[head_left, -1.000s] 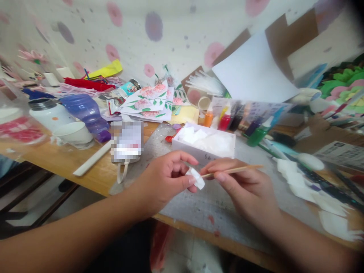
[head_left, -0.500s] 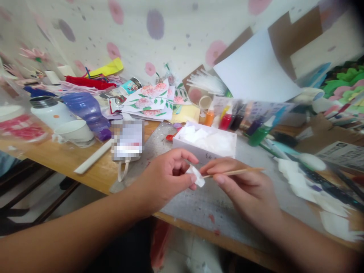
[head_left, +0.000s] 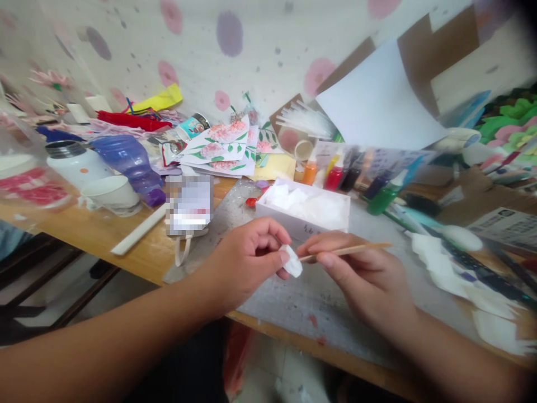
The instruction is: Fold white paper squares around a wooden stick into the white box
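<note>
My left hand (head_left: 247, 263) pinches a small white piece of paper (head_left: 292, 262) between thumb and forefinger, above a grey work mat (head_left: 302, 302). Close beside it, my right hand (head_left: 361, 274) grips a thin wooden stick (head_left: 348, 251) whose tip touches the paper piece. Just behind both hands stands a white box (head_left: 302, 211) filled with white paper pieces.
Small bottles of coloured paint (head_left: 335, 176) line up behind the box. A purple bottle (head_left: 126, 162), a white jar (head_left: 73, 162) and a white cup (head_left: 111, 196) stand at the left. Painted flower cards (head_left: 222, 145) lie at the back. White cut petals (head_left: 444, 268) lie at the right. A wooden table edge (head_left: 104, 246) runs left.
Both hands hold their grips. The paper piece has curled a little closer round the stick's tip. The view has shifted slightly.
</note>
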A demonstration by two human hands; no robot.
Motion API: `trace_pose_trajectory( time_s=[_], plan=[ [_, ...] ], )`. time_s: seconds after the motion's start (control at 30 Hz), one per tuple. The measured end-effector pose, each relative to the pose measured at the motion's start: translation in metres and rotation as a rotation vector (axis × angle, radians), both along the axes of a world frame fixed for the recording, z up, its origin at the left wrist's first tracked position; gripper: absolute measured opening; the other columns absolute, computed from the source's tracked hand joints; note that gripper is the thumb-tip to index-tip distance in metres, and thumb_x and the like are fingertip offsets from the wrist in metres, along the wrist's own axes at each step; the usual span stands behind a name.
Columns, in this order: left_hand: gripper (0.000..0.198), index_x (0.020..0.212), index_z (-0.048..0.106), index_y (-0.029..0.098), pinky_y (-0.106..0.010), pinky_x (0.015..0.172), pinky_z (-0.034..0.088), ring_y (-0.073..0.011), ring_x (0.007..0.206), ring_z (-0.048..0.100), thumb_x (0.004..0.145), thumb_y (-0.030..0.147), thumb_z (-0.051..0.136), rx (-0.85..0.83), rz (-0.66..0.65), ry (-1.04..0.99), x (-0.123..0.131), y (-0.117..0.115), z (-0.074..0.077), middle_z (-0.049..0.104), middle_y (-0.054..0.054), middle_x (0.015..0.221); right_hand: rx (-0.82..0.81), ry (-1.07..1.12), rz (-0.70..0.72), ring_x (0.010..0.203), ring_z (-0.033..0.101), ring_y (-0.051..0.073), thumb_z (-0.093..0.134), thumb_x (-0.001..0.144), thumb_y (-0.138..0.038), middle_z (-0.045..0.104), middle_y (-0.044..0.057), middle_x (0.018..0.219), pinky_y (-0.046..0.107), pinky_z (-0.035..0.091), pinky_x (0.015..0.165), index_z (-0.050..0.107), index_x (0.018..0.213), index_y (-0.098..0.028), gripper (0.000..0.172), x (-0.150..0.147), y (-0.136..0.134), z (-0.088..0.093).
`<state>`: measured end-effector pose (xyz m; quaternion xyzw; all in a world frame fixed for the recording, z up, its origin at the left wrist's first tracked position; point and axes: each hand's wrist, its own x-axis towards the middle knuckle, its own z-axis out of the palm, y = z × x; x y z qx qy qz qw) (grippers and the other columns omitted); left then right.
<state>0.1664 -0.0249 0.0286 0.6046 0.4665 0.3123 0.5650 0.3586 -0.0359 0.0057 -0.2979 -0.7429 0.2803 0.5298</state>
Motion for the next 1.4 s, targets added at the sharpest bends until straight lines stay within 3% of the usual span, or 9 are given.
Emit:
trace_pose_trajectory(
  time_s=[0.33, 0.53, 0.73, 1.0, 1.27, 1.4],
  plan=[
    [0.015, 0.090, 0.050, 0.021, -0.032, 0.070, 0.049, -0.0162, 0.067, 0.068, 0.080, 0.020, 0.062, -0.023, 0.016, -0.061, 0.000, -0.003, 0.002, 0.067, 0.004, 0.066, -0.087, 0.090, 0.022, 0.079, 0.072, 0.014, 0.058, 0.091, -0.014, 0.076, 0.001, 0.084, 0.024, 0.062, 0.072, 0.074, 0.089, -0.024, 0.018, -0.001, -0.001, -0.001],
    [0.015, 0.075, 0.047, 0.019, -0.026, 0.067, 0.048, -0.0121, 0.066, 0.064, 0.082, 0.014, 0.058, 0.060, 0.005, -0.143, 0.000, -0.002, -0.001, 0.064, 0.004, 0.066, -0.102, 0.161, 0.016, 0.081, 0.073, 0.014, 0.061, 0.091, -0.017, 0.076, 0.001, 0.085, 0.025, 0.062, 0.074, 0.075, 0.090, -0.025, 0.017, -0.001, -0.002, -0.003],
    [0.004, 0.078, 0.059, 0.017, -0.024, 0.067, 0.047, -0.0113, 0.067, 0.063, 0.080, 0.016, 0.062, 0.064, -0.005, -0.098, 0.001, -0.002, 0.001, 0.065, 0.003, 0.069, -0.068, 0.173, 0.003, 0.082, 0.073, 0.016, 0.061, 0.089, -0.012, 0.077, 0.002, 0.086, 0.028, 0.063, 0.074, 0.074, 0.089, -0.024, 0.018, -0.001, -0.002, -0.003],
    [0.009, 0.072, 0.060, 0.018, -0.024, 0.059, 0.042, -0.0115, 0.062, 0.058, 0.079, 0.023, 0.063, 0.106, 0.012, 0.069, 0.003, -0.003, 0.005, 0.065, 0.003, 0.065, 0.091, 0.018, -0.025, 0.082, 0.074, 0.017, 0.060, 0.087, -0.007, 0.077, 0.003, 0.086, 0.030, 0.063, 0.074, 0.073, 0.095, -0.024, 0.023, 0.000, -0.003, 0.001],
    [0.012, 0.070, 0.061, 0.018, -0.024, 0.065, 0.044, -0.0114, 0.066, 0.060, 0.080, 0.024, 0.062, 0.095, 0.000, 0.072, 0.006, -0.002, 0.009, 0.064, 0.003, 0.065, -0.012, 0.141, 0.026, 0.086, 0.073, 0.014, 0.059, 0.088, -0.007, 0.076, 0.000, 0.088, 0.027, 0.061, 0.078, 0.073, 0.094, -0.025, 0.024, 0.000, -0.001, -0.002],
    [0.013, 0.071, 0.060, 0.018, -0.026, 0.063, 0.043, -0.0129, 0.064, 0.058, 0.080, 0.027, 0.061, 0.099, -0.013, 0.131, 0.006, -0.002, 0.008, 0.063, 0.003, 0.065, -0.006, 0.213, 0.035, 0.095, 0.070, 0.015, 0.060, 0.089, -0.008, 0.076, -0.002, 0.091, 0.031, 0.058, 0.088, 0.074, 0.097, -0.029, 0.027, 0.000, -0.001, -0.003]
  ],
)
